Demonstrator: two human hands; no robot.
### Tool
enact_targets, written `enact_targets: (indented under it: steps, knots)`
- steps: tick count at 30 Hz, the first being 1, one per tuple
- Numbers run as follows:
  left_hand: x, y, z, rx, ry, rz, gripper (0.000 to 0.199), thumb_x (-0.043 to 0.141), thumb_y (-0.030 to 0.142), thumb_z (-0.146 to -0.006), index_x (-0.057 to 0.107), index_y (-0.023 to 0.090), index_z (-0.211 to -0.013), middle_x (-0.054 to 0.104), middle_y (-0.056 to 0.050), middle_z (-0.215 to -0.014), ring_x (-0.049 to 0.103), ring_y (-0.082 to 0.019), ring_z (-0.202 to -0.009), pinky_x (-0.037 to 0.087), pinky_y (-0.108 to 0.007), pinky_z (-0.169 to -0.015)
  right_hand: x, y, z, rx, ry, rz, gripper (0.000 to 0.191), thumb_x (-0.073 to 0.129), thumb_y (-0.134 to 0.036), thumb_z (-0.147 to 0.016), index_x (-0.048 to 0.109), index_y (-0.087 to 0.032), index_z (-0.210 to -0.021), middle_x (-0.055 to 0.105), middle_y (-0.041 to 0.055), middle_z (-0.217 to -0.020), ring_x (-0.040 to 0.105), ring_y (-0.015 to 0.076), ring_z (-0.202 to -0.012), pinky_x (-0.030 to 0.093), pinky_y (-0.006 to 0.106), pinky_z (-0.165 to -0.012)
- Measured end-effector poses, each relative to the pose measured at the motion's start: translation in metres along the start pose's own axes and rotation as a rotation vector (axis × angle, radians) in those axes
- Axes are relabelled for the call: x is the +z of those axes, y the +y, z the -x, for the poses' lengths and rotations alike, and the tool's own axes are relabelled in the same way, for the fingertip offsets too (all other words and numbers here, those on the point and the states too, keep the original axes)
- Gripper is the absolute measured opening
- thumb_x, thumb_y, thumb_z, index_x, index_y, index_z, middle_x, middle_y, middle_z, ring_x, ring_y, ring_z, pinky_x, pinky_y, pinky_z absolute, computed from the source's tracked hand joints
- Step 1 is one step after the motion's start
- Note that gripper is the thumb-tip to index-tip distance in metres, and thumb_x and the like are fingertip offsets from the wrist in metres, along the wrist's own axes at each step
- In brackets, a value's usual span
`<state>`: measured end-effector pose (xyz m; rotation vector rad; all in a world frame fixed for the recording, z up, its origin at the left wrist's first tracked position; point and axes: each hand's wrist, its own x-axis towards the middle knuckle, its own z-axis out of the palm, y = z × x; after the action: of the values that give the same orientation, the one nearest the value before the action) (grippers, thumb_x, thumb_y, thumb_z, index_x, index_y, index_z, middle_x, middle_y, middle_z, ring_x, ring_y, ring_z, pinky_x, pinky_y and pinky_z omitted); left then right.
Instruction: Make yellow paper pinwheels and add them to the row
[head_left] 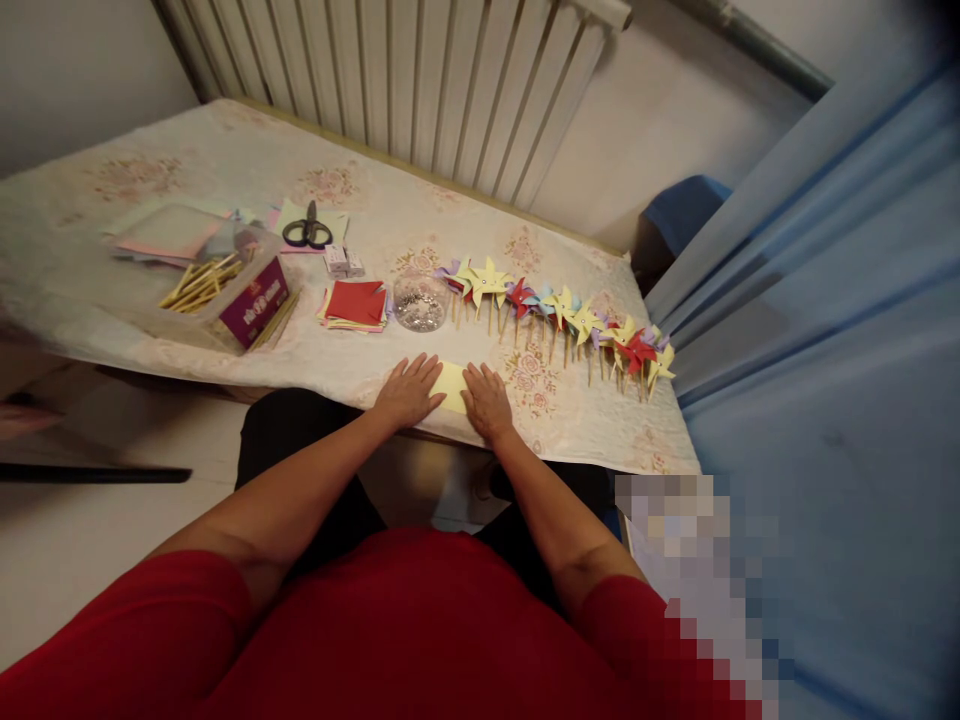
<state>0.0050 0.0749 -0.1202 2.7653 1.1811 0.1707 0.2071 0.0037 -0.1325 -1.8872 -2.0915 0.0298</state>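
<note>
A yellow sheet of paper (pixel 450 385) lies flat near the front edge of the table. My left hand (pixel 409 390) rests flat on its left side, fingers stretched out and slightly apart. On its right side lies my right hand (pixel 487 398), also flat with fingers extended. Just beyond the hands is a round clear dish (pixel 420 303) of small shiny pieces, too small to name. To its left sits a stack of cut paper squares with a red sheet (pixel 355 300) on top. Finished paper pinwheels (pixel 562 305) on sticks lie in a row to the right.
A clear plastic box (pixel 251 300) with a purple label stands at the left, wooden sticks (pixel 201 283) on it. Black-handled scissors (pixel 307 232) lie on paper behind two small white boxes (pixel 343 262). A radiator (pixel 390 90) runs behind; a blue curtain (pixel 817 400) hangs at right.
</note>
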Motion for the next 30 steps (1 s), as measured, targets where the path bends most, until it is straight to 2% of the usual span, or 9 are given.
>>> enact_targets:
  steps: [9,17,30]
  knots:
    - [-0.002,-0.002,0.0,0.012,-0.026,0.01,0.061,0.03,0.04,-0.102,0.037,0.013,-0.156,0.031,-0.011,-0.166,0.022,-0.029,-0.155,0.019,-0.051,-0.124,-0.002,-0.003,0.0,0.007,0.002,-0.018,0.046,0.041,-0.028,-0.103,0.051,-0.019,-0.146,0.047,0.0082,-0.157,0.03,0.0278,-0.151,0.023,0.054,-0.124]
    - [-0.009,-0.008,-0.001,0.011,-0.074,0.065,0.058,0.027,0.039,-0.103,0.039,0.019,-0.156,0.032,-0.008,-0.166,0.022,-0.027,-0.155,0.019,-0.05,-0.125,-0.006,-0.006,0.0,0.027,-0.026,0.01,0.045,0.043,-0.027,-0.103,0.052,-0.017,-0.145,0.046,0.0085,-0.157,0.031,0.0289,-0.151,0.022,0.052,-0.125]
    - [-0.015,-0.014,-0.001,0.032,-0.144,0.083,0.057,0.034,0.033,-0.101,0.036,0.021,-0.156,0.027,-0.007,-0.168,0.018,-0.025,-0.157,0.016,-0.047,-0.126,0.002,-0.001,0.001,0.002,0.039,-0.039,0.042,0.047,-0.024,-0.101,0.054,-0.021,-0.143,0.05,0.0096,-0.154,0.033,0.0287,-0.15,0.025,0.055,-0.123]
